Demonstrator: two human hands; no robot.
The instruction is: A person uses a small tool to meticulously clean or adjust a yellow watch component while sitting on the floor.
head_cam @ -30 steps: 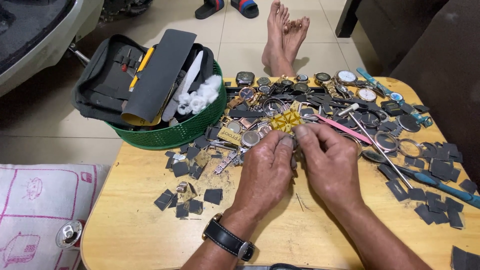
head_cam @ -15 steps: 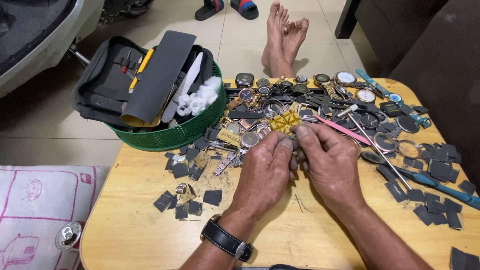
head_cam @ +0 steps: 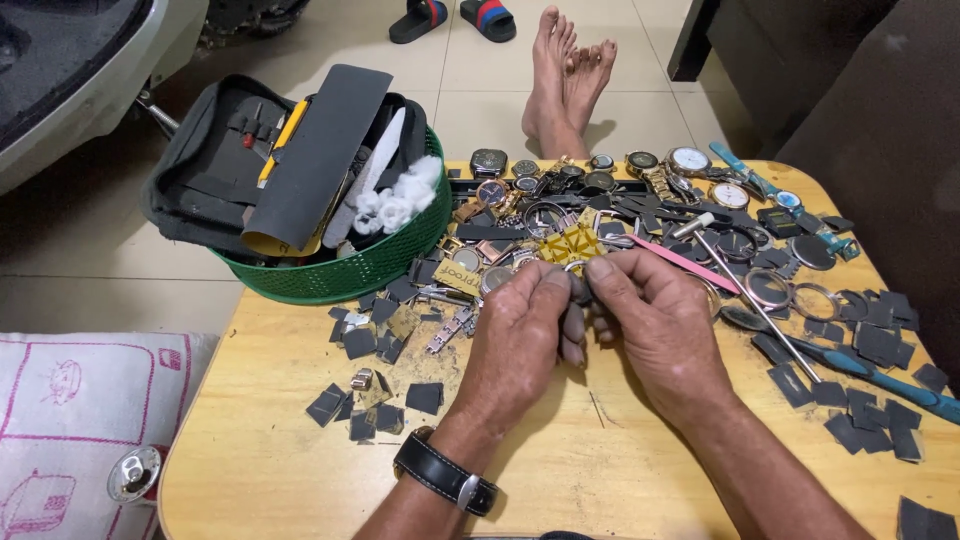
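**Both hands pinch a small dark part over the table**

Head view: we see the left hand (head_cam: 520, 335) and right hand (head_cam: 660, 325) meeting at the table's middle, fingertips together. Both are curled nearly closed on a small dark part (head_cam: 578, 292) held between them, just above the wooden table (head_cam: 620, 470). The left thumb and forefinger press it from the left, the right thumb and forefinger from the right; the other fingers are folded under. What the part is we cannot tell, it is mostly hidden by the fingers. A black wristwatch (head_cam: 445, 473) sits on the left wrist.

Just beyond the hands lies a yellow grid-shaped piece (head_cam: 570, 243), in a heap of watches (head_cam: 600, 185) and loose rings spread across the far side. A pink tweezer (head_cam: 680, 262) lies just right of the fingertips, a small hammer (head_cam: 745, 290) beside it, and a blue-handled tool (head_cam: 880, 375) at the near right. Dark square scraps (head_cam: 375, 400) are scattered left and right of the hands.

At the far left a green basket (head_cam: 350, 275) sits on the table edge, holding a black tool case (head_cam: 215, 165) and white cotton (head_cam: 395, 205). Bare feet (head_cam: 565, 70) rest on the tiled floor beyond the table. A white cushion (head_cam: 80, 420) with pink lines is at the near left.
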